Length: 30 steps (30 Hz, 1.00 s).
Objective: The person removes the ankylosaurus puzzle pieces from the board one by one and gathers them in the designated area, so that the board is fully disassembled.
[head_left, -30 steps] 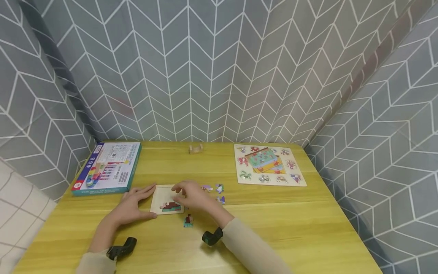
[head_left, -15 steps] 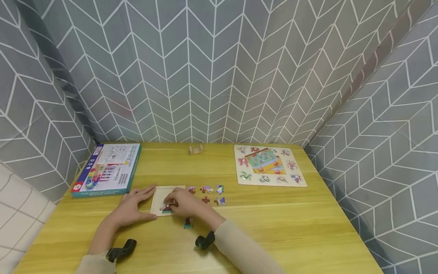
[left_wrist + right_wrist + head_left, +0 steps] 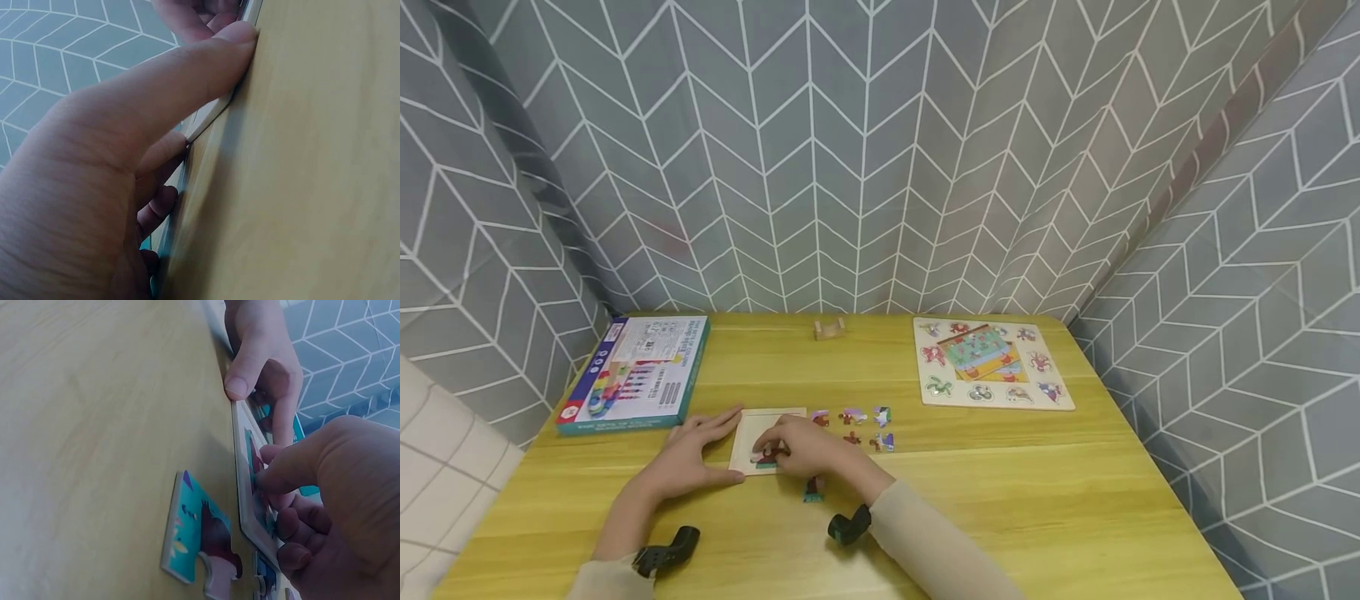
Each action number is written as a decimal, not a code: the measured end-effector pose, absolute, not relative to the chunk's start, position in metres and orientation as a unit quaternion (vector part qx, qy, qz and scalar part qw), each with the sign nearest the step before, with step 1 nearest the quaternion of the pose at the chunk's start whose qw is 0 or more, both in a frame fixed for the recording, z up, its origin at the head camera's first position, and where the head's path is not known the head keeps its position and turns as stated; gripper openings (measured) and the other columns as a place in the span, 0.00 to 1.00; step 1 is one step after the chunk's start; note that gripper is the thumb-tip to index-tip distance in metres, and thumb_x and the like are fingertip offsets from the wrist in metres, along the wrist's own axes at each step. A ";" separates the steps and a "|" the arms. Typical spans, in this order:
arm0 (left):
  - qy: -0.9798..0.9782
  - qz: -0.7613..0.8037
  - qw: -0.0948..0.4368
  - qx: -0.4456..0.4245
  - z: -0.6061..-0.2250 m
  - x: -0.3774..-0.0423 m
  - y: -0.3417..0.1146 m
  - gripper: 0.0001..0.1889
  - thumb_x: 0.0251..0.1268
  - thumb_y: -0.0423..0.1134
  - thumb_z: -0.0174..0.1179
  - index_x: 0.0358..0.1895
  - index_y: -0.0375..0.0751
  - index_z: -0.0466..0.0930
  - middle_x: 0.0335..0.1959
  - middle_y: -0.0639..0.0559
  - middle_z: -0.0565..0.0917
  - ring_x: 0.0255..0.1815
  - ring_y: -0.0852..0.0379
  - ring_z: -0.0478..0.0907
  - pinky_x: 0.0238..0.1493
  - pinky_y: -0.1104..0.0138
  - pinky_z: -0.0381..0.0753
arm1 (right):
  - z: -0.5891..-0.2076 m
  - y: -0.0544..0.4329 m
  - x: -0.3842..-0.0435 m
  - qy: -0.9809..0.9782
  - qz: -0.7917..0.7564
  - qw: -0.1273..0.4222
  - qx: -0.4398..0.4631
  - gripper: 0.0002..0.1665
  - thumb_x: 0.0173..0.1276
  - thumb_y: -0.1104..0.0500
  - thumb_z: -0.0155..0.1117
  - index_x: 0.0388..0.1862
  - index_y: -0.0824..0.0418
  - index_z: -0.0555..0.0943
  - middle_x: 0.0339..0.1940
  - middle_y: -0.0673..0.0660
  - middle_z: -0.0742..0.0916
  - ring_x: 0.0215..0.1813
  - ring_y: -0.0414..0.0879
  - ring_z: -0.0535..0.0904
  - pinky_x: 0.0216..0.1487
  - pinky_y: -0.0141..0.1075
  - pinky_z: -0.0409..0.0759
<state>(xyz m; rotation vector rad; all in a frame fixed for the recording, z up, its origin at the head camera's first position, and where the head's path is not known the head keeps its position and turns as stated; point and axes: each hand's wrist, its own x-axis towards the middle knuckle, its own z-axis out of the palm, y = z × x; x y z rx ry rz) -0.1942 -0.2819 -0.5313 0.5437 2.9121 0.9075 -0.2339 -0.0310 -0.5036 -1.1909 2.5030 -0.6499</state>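
Note:
A pale wooden puzzle tray [image 3: 745, 433] lies left of the middle of the table. Straight fingers and thumb of my left hand [image 3: 688, 450] press its left corners, the thumb at the near one. Inside the tray, along its near side, sit brown and teal jigsaw pieces [image 3: 765, 461]. My right hand [image 3: 805, 450] bends over them, thumb and fingertips pinching at a piece; the hand covers much of it. A loose teal and brown jigsaw piece [image 3: 813, 490] lies by the tray's near right corner, seen large in the right wrist view.
Several loose jigsaw pieces [image 3: 853, 415] lie right of the tray. A boxed set [image 3: 640, 371] stands at the left. A white animal board [image 3: 932, 392] with coloured cards [image 3: 981, 350] is at the back right. A small wooden part [image 3: 830, 328] rests near the curtain.
My right hand has come down and left from above the tray onto the pieces in it, uncovering loose pieces on the right. My left hand has stayed at the tray's left side.

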 end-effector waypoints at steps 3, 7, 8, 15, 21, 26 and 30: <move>0.939 0.294 0.018 0.177 -0.532 -0.194 -0.282 0.55 0.52 0.64 0.79 0.82 0.44 0.67 0.79 0.42 0.71 0.67 0.40 0.68 0.57 0.46 0.62 | -0.503 -0.030 -0.234 0.868 -0.228 0.149 -0.415 0.24 0.70 0.71 0.60 0.60 0.56 0.88 0.44 0.49 0.84 0.45 0.38 0.77 0.45 0.23 0.71; 0.938 0.295 0.015 0.178 -0.533 -0.194 -0.282 0.55 0.52 0.64 0.79 0.82 0.44 0.67 0.78 0.42 0.72 0.66 0.40 0.68 0.57 0.46 0.62 | -0.504 -0.030 -0.233 0.869 -0.233 0.151 -0.411 0.23 0.72 0.71 0.61 0.60 0.55 0.87 0.46 0.49 0.83 0.45 0.37 0.77 0.46 0.23 0.72; 0.939 0.295 0.014 0.179 -0.533 -0.194 -0.282 0.55 0.52 0.65 0.79 0.82 0.44 0.67 0.78 0.42 0.72 0.66 0.40 0.68 0.57 0.46 0.62 | -0.504 -0.029 -0.233 0.869 -0.236 0.151 -0.409 0.22 0.72 0.71 0.61 0.60 0.54 0.86 0.47 0.49 0.83 0.45 0.37 0.77 0.47 0.23 0.73; 0.939 0.294 0.013 0.179 -0.531 -0.194 -0.280 0.55 0.51 0.64 0.80 0.81 0.43 0.68 0.78 0.42 0.73 0.66 0.40 0.68 0.57 0.46 0.62 | -0.503 -0.027 -0.230 0.865 -0.256 0.143 -0.407 0.20 0.75 0.70 0.62 0.60 0.54 0.85 0.48 0.49 0.85 0.48 0.35 0.79 0.49 0.23 0.75; 0.939 0.291 0.013 0.180 -0.530 -0.194 -0.280 0.55 0.51 0.64 0.80 0.81 0.43 0.68 0.78 0.42 0.72 0.67 0.39 0.68 0.58 0.45 0.62 | -0.507 -0.024 -0.232 0.859 -0.263 0.137 -0.418 0.18 0.76 0.64 0.67 0.62 0.55 0.86 0.47 0.48 0.85 0.44 0.33 0.74 0.48 0.22 0.74; 0.939 0.292 0.012 0.180 -0.532 -0.194 -0.281 0.56 0.51 0.65 0.79 0.81 0.43 0.68 0.79 0.42 0.72 0.67 0.39 0.68 0.58 0.45 0.62 | -0.510 -0.024 -0.233 0.858 -0.250 0.133 -0.429 0.19 0.75 0.61 0.69 0.63 0.55 0.86 0.48 0.47 0.85 0.44 0.32 0.74 0.48 0.21 0.73; 0.939 0.290 0.009 0.184 -0.532 -0.194 -0.281 0.55 0.51 0.65 0.79 0.81 0.43 0.68 0.78 0.41 0.72 0.66 0.39 0.68 0.57 0.45 0.63 | -0.509 -0.025 -0.234 0.860 -0.233 0.127 -0.436 0.20 0.76 0.60 0.68 0.65 0.55 0.86 0.48 0.47 0.86 0.45 0.32 0.73 0.48 0.21 0.72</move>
